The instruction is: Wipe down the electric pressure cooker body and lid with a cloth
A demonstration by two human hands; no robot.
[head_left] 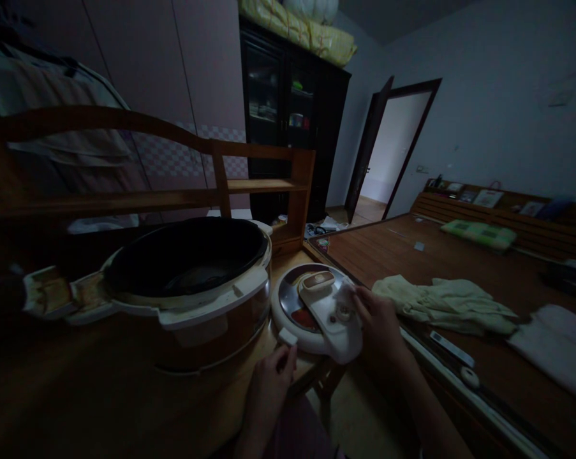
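The round white pressure cooker lid (333,338) lies on the wooden desk, its handle side up. At its near edge, the curled fingers of my left hand (271,376) pinch a small white tab (288,336) of the lid. My right hand (381,319) is over the lid's right side, closed on a thin whitish tissue (346,292) that touches the lid beside the valve. The tissue's exact shape is blurred. Left of the lid stands the electric pressure cooker (221,331), uncovered, with its black inner pot (192,255) inside.
A wooden shelf frame (268,152) rises behind the cooker. On the right is a wooden bed platform (364,255) with a pale green cloth (441,303), a white remote (453,349) and a folded white cloth (555,344). A dark cabinet (330,140) stands behind.
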